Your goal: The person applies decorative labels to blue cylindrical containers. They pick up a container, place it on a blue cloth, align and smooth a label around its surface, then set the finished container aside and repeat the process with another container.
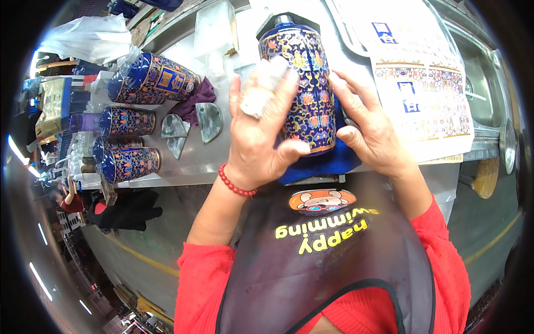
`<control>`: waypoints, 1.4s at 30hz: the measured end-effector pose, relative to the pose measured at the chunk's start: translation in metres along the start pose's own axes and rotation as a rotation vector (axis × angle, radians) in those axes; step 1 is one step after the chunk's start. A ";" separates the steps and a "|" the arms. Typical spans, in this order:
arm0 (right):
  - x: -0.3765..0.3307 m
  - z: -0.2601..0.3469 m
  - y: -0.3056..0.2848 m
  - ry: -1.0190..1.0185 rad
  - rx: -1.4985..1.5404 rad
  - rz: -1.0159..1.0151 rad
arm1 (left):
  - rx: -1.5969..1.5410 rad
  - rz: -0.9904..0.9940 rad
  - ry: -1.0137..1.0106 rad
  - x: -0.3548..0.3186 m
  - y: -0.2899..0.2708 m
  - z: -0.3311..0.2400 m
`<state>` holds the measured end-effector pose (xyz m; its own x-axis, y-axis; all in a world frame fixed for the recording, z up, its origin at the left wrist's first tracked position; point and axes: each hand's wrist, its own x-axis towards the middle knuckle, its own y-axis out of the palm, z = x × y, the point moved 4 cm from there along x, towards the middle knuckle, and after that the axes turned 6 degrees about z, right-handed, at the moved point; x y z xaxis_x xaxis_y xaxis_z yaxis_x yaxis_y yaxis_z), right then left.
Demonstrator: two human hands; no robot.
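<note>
A dark blue bottle point(314, 108) with a colourful floral pattern lies in front of me, its neck pointing away, over a blue cloth point(322, 168). My left hand point(257, 131) is at its left side, fingers spread and thumb by the lower part of the bottle. White material point(261, 96) covers or sits among its middle fingers; blur hides which. Against the bottle's right side rest the stretched fingers of my right hand point(371, 125), with nothing visible held in them.
Printed sheets point(420, 119) with matching floral patterns lie at the right, before a metal sink point(481, 83). To the left are several similar patterned bottles point(130, 121), a purple cloth point(197, 100) and greenish flat scraper-like pieces point(209, 122). A translucent block-like container point(214, 30) stands farther back.
</note>
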<state>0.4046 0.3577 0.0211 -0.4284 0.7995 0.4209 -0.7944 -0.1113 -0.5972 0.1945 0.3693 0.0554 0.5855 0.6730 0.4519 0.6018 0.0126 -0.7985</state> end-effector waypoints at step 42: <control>0.046 -0.020 -0.007 0.111 0.194 0.055 | 0.160 0.088 -0.165 0.048 -0.001 0.007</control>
<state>0.3991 0.4067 0.0312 -0.4322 0.8478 0.3074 -0.8434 -0.2593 -0.4706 0.2184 0.4069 0.0754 0.5270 0.7884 0.3173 0.4511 0.0569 -0.8906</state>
